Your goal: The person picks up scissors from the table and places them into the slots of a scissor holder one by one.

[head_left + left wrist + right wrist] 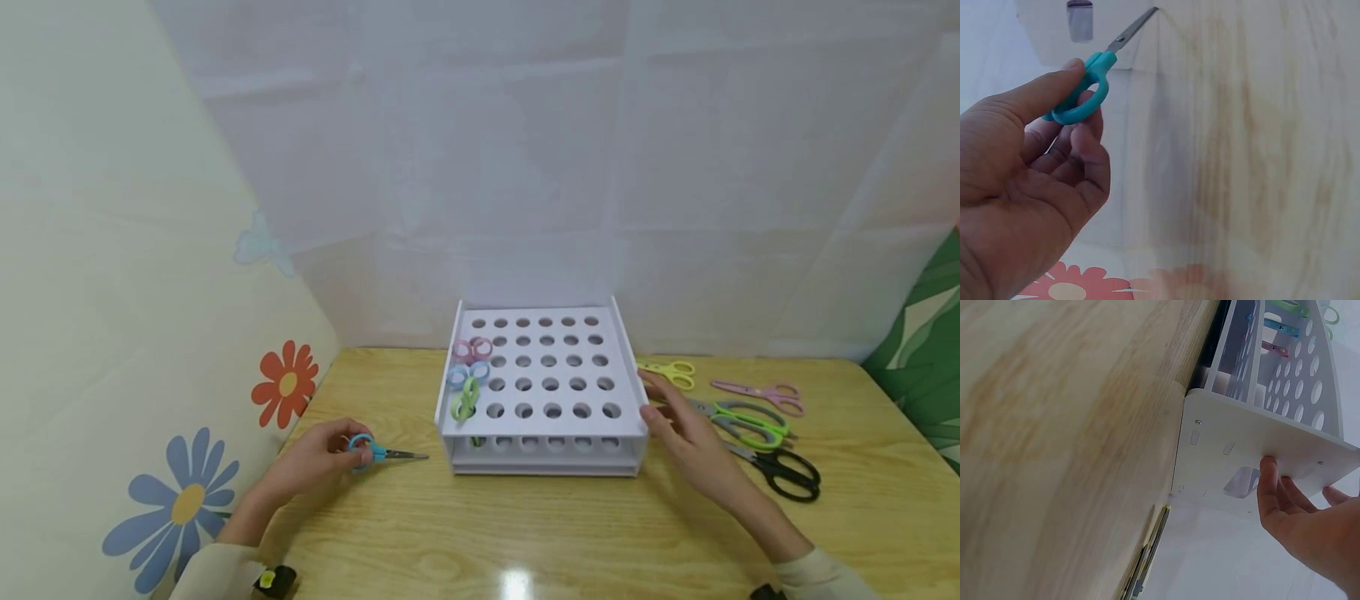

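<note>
My left hand pinches a small pair of blue-handled scissors by the handle loops, left of the white rack. The blades point right toward the rack; in the left wrist view the scissors sit between thumb and fingers. A white two-tier rack with rows of round holes stands on the table. My right hand touches its right side panel with extended fingers. Pink scissors, light blue scissors and green scissors stand handles-up in the rack's left column.
On the wooden table, right of the rack, lie yellow scissors, pink-purple scissors, green-and-grey scissors and black-handled scissors. A white cloth hangs behind. A flowered panel borders the left.
</note>
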`<state>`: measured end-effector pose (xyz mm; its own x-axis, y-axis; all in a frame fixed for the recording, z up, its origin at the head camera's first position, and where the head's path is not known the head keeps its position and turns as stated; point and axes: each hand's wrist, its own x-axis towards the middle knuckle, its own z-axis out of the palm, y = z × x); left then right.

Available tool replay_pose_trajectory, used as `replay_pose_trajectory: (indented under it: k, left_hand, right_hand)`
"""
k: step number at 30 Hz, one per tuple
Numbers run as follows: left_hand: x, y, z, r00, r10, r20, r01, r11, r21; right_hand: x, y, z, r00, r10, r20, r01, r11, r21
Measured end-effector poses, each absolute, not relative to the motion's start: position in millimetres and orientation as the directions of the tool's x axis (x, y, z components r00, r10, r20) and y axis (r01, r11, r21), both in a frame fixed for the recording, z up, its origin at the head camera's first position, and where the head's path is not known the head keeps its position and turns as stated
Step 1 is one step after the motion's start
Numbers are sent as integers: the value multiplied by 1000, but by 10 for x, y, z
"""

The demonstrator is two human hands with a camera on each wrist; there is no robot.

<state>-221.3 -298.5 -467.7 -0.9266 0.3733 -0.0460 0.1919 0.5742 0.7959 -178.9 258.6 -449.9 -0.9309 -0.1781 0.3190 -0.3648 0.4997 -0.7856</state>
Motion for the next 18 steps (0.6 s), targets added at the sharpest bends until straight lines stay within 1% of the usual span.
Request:
replay_pose_trajectory:
  k: [9, 18]
  left_hand:
    - [-2144, -2939, -4565, -953, 299, 51, 208, 524, 826]
    - [-2101, -2914, -4469, -959, 275, 74, 198, 459, 866]
  right_hand:
    - [-1797, 2590, -4517, -936, -177, 306, -353, 511, -784]
    - [-1795, 2605, -4521, -936, -176, 303, -350, 512, -784]
